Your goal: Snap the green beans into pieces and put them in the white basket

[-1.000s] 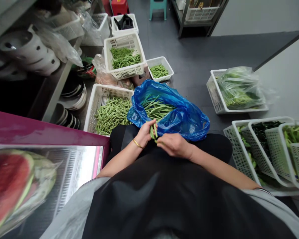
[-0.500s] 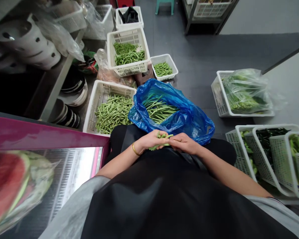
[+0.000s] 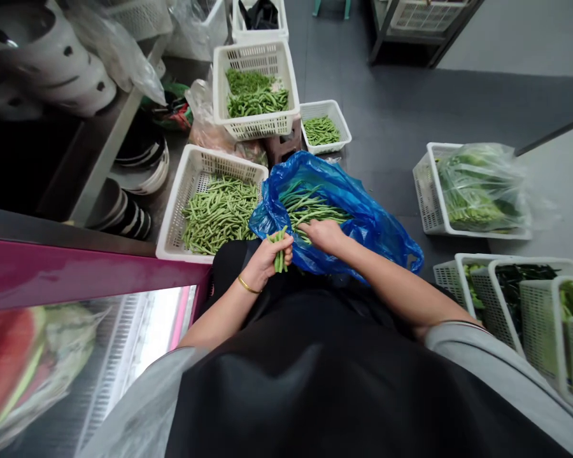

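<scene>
My left hand (image 3: 270, 256) is closed round a small bunch of green bean pieces (image 3: 279, 250), just in front of the bag's left edge. My right hand (image 3: 325, 235) reaches into the blue plastic bag (image 3: 382, 232) and touches the long green beans (image 3: 310, 205) inside; whether its fingertips grip any is hidden. To the left of the bag stands a white basket (image 3: 172, 219) holding many short bean pieces (image 3: 219, 213).
Behind the bag are a white basket (image 3: 255, 52) of cut greens and a smaller one (image 3: 346, 130) of beans. Baskets of leafy vegetables (image 3: 477, 187) stand at the right. A pink-edged case (image 3: 90, 270) with watermelon is at the left, below a shelf with pots.
My right hand has left my left hand and moved forward into the blue bag. My left hand has shifted left, its bean pieces now upright in the fist. The view has shifted slightly.
</scene>
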`<move>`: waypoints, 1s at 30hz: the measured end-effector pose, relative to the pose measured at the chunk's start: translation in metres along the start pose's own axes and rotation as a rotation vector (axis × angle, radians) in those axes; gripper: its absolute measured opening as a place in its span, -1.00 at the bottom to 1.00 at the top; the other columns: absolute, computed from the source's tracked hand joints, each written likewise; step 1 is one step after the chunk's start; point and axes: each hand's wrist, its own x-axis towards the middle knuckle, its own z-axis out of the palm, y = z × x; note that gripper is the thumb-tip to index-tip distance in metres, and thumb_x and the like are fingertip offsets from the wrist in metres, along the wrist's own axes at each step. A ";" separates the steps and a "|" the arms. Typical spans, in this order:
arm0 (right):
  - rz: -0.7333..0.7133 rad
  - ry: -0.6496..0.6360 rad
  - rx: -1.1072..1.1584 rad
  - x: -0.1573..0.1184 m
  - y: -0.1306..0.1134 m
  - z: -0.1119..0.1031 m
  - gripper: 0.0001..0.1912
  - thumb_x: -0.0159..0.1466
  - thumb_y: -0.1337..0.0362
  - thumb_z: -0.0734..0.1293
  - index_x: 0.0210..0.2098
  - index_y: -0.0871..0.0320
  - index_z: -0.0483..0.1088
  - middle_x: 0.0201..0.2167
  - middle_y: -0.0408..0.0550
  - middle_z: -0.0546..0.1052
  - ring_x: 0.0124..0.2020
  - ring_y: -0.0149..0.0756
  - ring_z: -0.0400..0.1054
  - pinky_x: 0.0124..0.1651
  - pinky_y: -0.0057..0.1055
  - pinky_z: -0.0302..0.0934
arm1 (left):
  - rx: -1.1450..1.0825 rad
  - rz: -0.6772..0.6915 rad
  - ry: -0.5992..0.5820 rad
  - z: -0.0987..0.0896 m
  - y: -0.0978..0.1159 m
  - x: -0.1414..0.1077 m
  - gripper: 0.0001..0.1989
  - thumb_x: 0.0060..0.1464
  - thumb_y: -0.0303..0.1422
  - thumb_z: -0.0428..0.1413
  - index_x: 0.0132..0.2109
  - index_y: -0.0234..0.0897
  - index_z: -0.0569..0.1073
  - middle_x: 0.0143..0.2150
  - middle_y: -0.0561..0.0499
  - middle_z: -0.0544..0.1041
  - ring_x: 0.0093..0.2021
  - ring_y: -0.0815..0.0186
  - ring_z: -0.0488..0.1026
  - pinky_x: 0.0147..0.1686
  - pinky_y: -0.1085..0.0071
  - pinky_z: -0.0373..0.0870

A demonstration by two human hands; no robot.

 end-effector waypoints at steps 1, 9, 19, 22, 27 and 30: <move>-0.015 -0.013 -0.010 0.017 -0.008 0.003 -0.62 0.33 0.34 0.01 0.06 0.18 0.27 -0.12 0.21 0.47 -0.19 -0.13 0.42 -0.27 -0.35 0.19 | -0.028 -0.003 0.002 0.000 0.002 0.000 -0.62 -0.24 -0.26 0.29 -0.43 -0.31 0.23 -0.67 0.19 0.24 -0.71 0.54 0.18 -0.72 0.60 0.10; 0.111 0.310 0.108 -0.001 0.030 0.006 -0.70 0.29 0.34 0.07 -0.12 0.27 0.35 -0.21 0.20 0.48 -0.22 -0.12 0.41 -0.27 -0.34 0.21 | -0.088 -0.074 -0.025 0.004 -0.002 -0.004 -0.71 -0.21 -0.34 0.28 -0.47 -0.35 0.29 -0.71 0.20 0.19 -0.74 0.56 0.11 -0.74 0.62 0.01; -0.088 0.875 0.883 -0.125 0.000 0.059 -0.90 0.19 0.30 0.24 -0.30 0.10 0.38 -0.32 -0.04 0.52 -0.25 -0.28 0.43 -0.14 -0.33 0.32 | -0.098 -0.299 -0.147 0.078 -0.040 0.037 -0.80 0.06 -0.35 0.11 -0.30 -0.48 0.45 -0.52 -0.08 0.50 -0.76 0.61 0.07 -0.75 0.60 -0.01; -0.064 0.798 1.096 -0.139 -0.007 0.076 -0.84 0.19 0.29 0.22 -0.24 0.10 0.36 -0.25 -0.02 0.51 -0.19 -0.26 0.43 -0.09 -0.26 0.31 | -0.076 -0.173 -0.153 0.087 -0.038 0.033 -0.88 -0.02 -0.48 0.14 -0.30 -0.47 0.43 -0.54 -0.03 0.49 -0.73 0.59 0.15 -0.72 0.62 0.06; 0.157 0.516 1.454 -0.149 -0.003 0.074 -0.72 0.22 0.12 0.18 -0.18 0.17 0.32 -0.49 -0.13 0.46 -0.53 -0.38 0.39 -0.47 -0.44 0.29 | -0.047 -0.063 -0.101 0.092 -0.032 0.013 -0.82 -0.10 -0.49 0.20 -0.28 -0.43 0.42 -0.48 -0.04 0.52 -0.64 0.52 0.32 -0.65 0.60 0.21; 0.189 0.415 1.302 -0.144 -0.009 0.068 -0.62 0.26 0.04 0.12 -0.43 0.19 0.34 -0.73 -0.25 0.27 -0.70 -0.47 0.20 -0.56 -0.51 0.15 | -0.072 -0.040 -0.084 0.092 -0.033 0.006 -0.80 -0.10 -0.45 0.20 -0.26 -0.44 0.43 -0.47 -0.05 0.52 -0.64 0.54 0.29 -0.65 0.61 0.18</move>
